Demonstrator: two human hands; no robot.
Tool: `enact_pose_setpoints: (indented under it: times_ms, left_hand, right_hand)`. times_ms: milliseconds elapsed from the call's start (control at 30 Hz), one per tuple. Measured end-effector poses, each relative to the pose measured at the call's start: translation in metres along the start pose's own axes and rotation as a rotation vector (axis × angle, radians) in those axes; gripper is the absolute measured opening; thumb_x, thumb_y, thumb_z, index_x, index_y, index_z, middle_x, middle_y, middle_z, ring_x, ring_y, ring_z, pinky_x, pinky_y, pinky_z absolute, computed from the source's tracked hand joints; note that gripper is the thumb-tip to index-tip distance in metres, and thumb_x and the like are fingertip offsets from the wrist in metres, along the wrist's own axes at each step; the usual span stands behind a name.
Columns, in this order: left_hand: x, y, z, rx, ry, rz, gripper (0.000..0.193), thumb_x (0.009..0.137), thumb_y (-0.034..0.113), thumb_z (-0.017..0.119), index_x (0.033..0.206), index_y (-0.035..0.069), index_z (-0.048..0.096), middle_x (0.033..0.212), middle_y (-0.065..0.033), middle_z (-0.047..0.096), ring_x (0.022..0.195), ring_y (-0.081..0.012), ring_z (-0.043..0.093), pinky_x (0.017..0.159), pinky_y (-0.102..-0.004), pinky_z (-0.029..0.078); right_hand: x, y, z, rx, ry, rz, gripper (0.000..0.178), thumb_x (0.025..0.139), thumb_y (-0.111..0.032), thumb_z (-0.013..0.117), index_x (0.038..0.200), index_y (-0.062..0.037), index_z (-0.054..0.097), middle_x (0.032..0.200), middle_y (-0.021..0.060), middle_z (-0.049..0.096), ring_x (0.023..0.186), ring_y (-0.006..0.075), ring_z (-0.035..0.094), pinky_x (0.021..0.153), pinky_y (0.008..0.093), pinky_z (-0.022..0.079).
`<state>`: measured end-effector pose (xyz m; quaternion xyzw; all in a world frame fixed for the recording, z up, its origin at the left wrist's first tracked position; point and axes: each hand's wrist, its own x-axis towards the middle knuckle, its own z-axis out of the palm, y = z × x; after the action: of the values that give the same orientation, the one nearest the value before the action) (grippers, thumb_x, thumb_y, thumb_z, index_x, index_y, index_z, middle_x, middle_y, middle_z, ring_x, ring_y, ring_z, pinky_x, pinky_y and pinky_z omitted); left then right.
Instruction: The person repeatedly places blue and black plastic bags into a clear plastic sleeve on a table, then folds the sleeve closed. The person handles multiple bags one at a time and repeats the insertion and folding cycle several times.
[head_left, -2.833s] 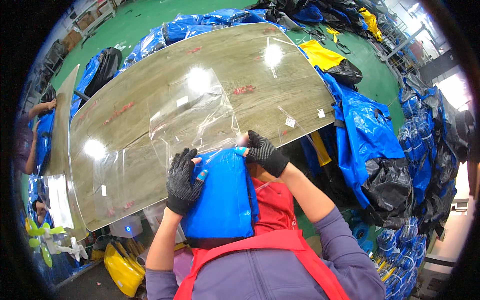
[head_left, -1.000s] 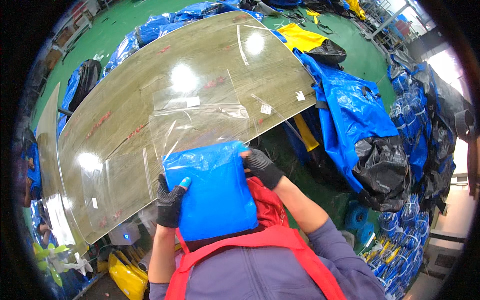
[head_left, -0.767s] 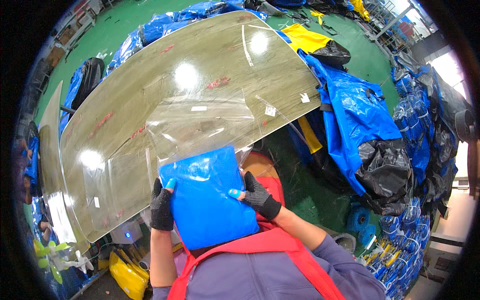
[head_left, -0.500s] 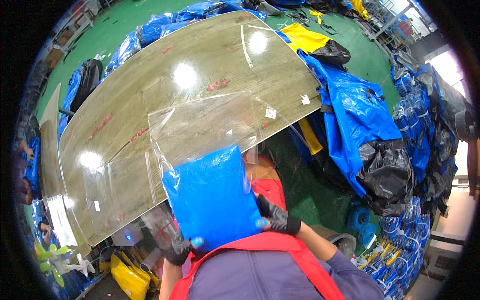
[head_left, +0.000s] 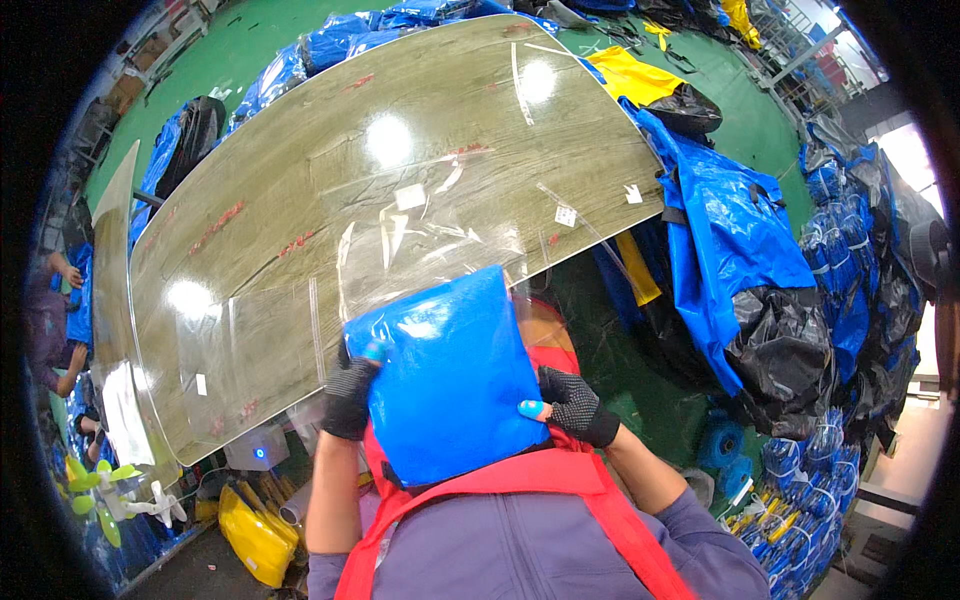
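A folded blue item (head_left: 445,375) sits partly inside a clear plastic bag (head_left: 430,250), held upright against my chest at the near edge of the wooden table (head_left: 300,160). My left hand (head_left: 350,393), in a black glove with blue fingertips, grips its left edge. On the lower right edge my right hand (head_left: 572,405), gloved the same way, pinches the item. The open upper part of the clear bag lies back over the table top.
Blue bags and black sacks (head_left: 770,300) are piled on the green floor to the right and behind the table. A yellow item (head_left: 255,530) and a small white box (head_left: 258,452) sit under the table's near left corner. Another person's arm (head_left: 60,275) shows at far left.
The blue item was drawn off the table toward my chest and tilted upright. Both hands shifted along its edges, the left from the top corner down the side, the right to the lower edge.
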<state>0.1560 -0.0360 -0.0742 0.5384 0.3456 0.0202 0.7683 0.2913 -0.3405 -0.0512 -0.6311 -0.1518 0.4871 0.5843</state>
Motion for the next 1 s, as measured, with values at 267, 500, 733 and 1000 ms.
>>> enact_pose_setpoints:
  times_ms: [267,500,733,1000]
  left_hand:
    - [-0.07,-0.047,-0.003,-0.229,-0.333,-0.176,0.074,0.088,0.036,0.063,0.146,0.006,0.029,0.138,-0.0119,0.047,0.123,-0.0247,0.048,0.103,-0.0388,0.038]
    - [-0.002,-0.001,0.005,-0.044,-0.194,0.138,0.073,0.086,0.032,0.068,0.142,0.001,0.032,0.129,-0.014,0.054,0.117,-0.0243,0.051,0.1,-0.0383,0.042]
    - [-0.09,-0.041,0.025,-0.018,-0.152,-0.085,0.079,0.075,0.029,0.08,0.138,0.004,0.04,0.13,-0.012,0.054,0.121,-0.0242,0.051,0.1,-0.0385,0.043]
    - [-0.046,-0.048,0.017,0.462,-0.427,-0.169,0.066,0.083,0.039,0.072,0.132,0.002,0.048,0.11,-0.0084,0.064,0.09,-0.0165,0.06,0.08,-0.0337,0.05]
  right_hand:
    - [-0.007,0.016,-0.001,-0.166,0.132,0.061,0.038,0.087,-0.037,0.068,0.101,-0.0028,0.057,0.088,0.0065,0.06,0.081,0.0138,0.057,0.074,0.0304,0.048]
    - [0.082,0.015,-0.033,0.223,0.035,0.027,0.068,0.083,-0.044,0.071,0.13,-0.0001,0.048,0.117,0.0105,0.059,0.105,0.0211,0.056,0.089,0.0361,0.048]
    - [-0.013,0.012,0.025,0.091,-0.014,-0.194,0.085,0.079,-0.035,0.076,0.143,-0.0024,0.031,0.144,0.0138,0.039,0.135,0.0256,0.035,0.108,0.0398,0.034]
    - [0.001,0.038,0.014,0.056,0.212,-0.014,0.067,0.084,-0.038,0.071,0.133,0.0007,0.045,0.125,0.0141,0.057,0.115,0.024,0.054,0.099,0.0374,0.043]
